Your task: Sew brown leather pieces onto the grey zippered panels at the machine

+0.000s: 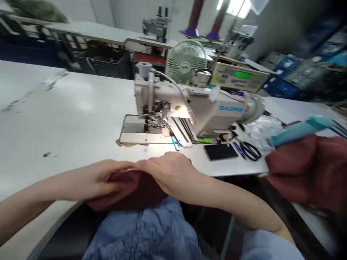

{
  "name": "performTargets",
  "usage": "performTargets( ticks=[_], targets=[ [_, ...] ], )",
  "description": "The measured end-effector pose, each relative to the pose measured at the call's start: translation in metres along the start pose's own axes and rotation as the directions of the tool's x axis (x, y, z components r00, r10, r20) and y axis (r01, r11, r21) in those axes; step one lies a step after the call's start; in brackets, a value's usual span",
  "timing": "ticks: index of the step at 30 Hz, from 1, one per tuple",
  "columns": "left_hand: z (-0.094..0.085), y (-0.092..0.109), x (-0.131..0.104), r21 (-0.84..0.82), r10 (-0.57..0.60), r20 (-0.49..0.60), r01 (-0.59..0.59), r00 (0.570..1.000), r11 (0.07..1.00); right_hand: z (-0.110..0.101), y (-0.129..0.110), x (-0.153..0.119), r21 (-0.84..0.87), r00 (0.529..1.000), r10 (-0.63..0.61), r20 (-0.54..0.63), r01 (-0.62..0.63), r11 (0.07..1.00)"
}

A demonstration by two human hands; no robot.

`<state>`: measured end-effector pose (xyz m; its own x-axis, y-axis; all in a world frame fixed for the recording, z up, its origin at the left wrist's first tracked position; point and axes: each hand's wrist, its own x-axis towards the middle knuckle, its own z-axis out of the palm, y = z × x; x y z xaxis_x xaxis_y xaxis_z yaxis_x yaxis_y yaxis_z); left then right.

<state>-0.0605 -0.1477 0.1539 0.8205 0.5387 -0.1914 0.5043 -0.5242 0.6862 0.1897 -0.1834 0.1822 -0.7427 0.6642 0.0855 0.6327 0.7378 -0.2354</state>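
Observation:
A dark red piece of fabric hangs between my two hands at the table's front edge, above my lap. My left hand pinches its left part, with the thumb on top and the fingers folded round the cloth. My right hand is closed on the upper right edge of the same cloth, its fingertips hidden by the hand. Both hands nearly meet at the thumbs. Just beyond them stands a white sewing machine with its lamp lit and its needle area facing left.
Blue thread snips, a black phone and black scissors lie right of the machine's bed. More dark red fabric is at the right. A green fan and a control box stand behind the machine.

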Motion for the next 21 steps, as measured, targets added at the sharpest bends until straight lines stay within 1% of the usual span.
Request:
performTargets(
  ticks=[1,2,3,4,5,6,7,8,9,10,11,12,13,14,16,17,18,19,20,21],
  targets=[
    [-0.006,-0.021,-0.011,0.027,-0.12,-0.091,0.123,0.989,0.992,0.015,0.001,0.021,-0.089,0.997,-0.038,-0.061,0.032,0.995],
    [-0.011,-0.043,-0.022,0.073,-0.239,-0.198,0.257,0.951,0.964,0.03,0.003,0.042,-0.158,0.989,-0.089,-0.119,0.07,0.985],
    [-0.015,-0.065,-0.032,0.134,-0.345,-0.321,0.403,0.882,0.905,0.045,0.005,0.06,-0.201,0.974,-0.155,-0.163,0.121,0.972],
    [-0.018,-0.087,-0.041,0.19,-0.429,-0.425,0.542,0.797,0.819,0.06,0.008,0.077,-0.222,0.952,-0.229,-0.202,0.183,0.958],
    [-0.02,-0.107,-0.049,0.236,-0.494,-0.488,0.654,0.72,0.719,0.075,0.011,0.092,-0.223,0.929,-0.294,-0.224,0.245,0.943],
    [-0.021,-0.126,-0.055,0.266,-0.55,-0.525,0.739,0.65,0.619,0.088,0.016,0.104,-0.209,0.909,-0.349,-0.226,0.305,0.929],
    [-0.021,-0.143,-0.061,0.284,-0.593,-0.544,0.795,0.594,0.537,0.1,0.022,0.115,-0.179,0.896,-0.393,-0.207,0.36,0.915],
    [-0.022,-0.158,-0.066,0.291,-0.621,-0.558,0.831,0.551,0.475,0.111,0.029,0.125,-0.136,0.892,-0.421,-0.165,0.403,0.905],
    [-0.024,-0.17,-0.07,0.281,-0.637,-0.574,0.854,0.515,0.437,0.12,0.036,0.135,-0.084,0.894,-0.435,-0.108,0.428,0.9],
    [-0.028,-0.179,-0.075,0.259,-0.643,-0.587,0.867,0.491,0.426,0.127,0.044,0.144,-0.029,0.899,-0.435,-0.045,0.434,0.9],
    [-0.034,-0.185,-0.081,0.228,-0.65,-0.59,0.871,0.479,0.435,0.133,0.052,0.153,0.024,0.906,-0.422,0.016,0.422,0.906],
    [-0.041,-0.189,-0.087,0.186,-0.667,-0.569,0.866,0.481,0.465,0.137,0.059,0.162,0.072,0.914,-0.4,0.064,0.396,0.915],
    [-0.051,-0.191,-0.095,0.131,-0.693,-0.516,0.846,0.503,0.516,0.14,0.065,0.169,0.114,0.92,-0.377,0.103,0.366,0.924],
    [-0.06,-0.191,-0.104,0.068,-0.713,-0.434,0.809,0.551,0.584,0.142,0.07,0.176,0.15,0.923,-0.361,0.133,0.341,0.928],
    [-0.078,-0.189,-0.119,-0.057,-0.696,-0.253,0.708,0.672,0.704,0.144,0.076,0.184,0.203,0.92,-0.355,0.167,0.32,0.925],
    [-0.084,-0.188,-0.125,-0.086,-0.676,-0.207,0.675,0.707,0.732,0.144,0.077,0.186,0.213,0.919,-0.355,0.173,0.317,0.924],
    [-0.088,-0.188,-0.127,-0.073,-0.671,-0.218,0.674,0.709,0.735,0.144,0.077,0.187,0.213,0.919,-0.354,0.176,0.316,0.925],
    [-0.09,-0.188,-0.127,-0.024,-0.677,-0.289,0.702,0.677,0.712,0.144,0.077,0.187,0.202,0.921,-0.348,0.174,0.313,0.928],
    [-0.09,-0.188,-0.124,0.036,-0.668,-0.403,0.74,0.625,0.671,0.144,0.077,0.187,0.186,0.925,-0.338,0.172,0.307,0.933],
    [-0.089,-0.188,-0.119,0.093,-0.625,-0.539,0.777,0.565,0.623,0.144,0.077,0.187,0.171,0.93,-0.327,0.17,0.299,0.939]
  ],
)
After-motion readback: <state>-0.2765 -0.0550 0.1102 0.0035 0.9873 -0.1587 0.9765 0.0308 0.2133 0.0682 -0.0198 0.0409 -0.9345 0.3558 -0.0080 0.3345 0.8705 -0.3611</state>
